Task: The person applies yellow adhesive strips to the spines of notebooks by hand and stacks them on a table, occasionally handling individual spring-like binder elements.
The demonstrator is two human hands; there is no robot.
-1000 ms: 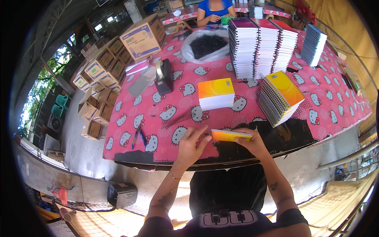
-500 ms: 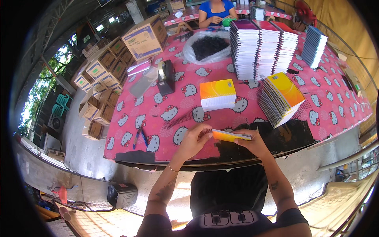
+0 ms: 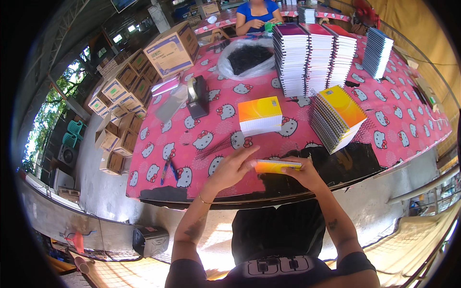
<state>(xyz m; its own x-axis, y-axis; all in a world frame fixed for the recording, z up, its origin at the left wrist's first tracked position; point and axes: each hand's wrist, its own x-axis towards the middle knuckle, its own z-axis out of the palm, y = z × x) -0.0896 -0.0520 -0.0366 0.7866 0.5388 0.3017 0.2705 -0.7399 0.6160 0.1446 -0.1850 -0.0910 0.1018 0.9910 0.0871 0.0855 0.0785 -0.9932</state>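
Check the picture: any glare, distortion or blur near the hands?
Head view: fisheye bows the near edge of the table, corners black; head view: strong light bleaches the floor below it and glares among the trees at left; head view: left hand perhaps slightly soft, notebook in the right hand fairly clear.

we are in a workshop. we see stacked spiral notebooks [image 3: 319, 62] on the table [image 3: 396, 125] and piled cartons [image 3: 128, 89] on the floor [image 3: 96, 168].

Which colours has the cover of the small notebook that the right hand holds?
Yellow and orange; the notebook shows best in the head view.
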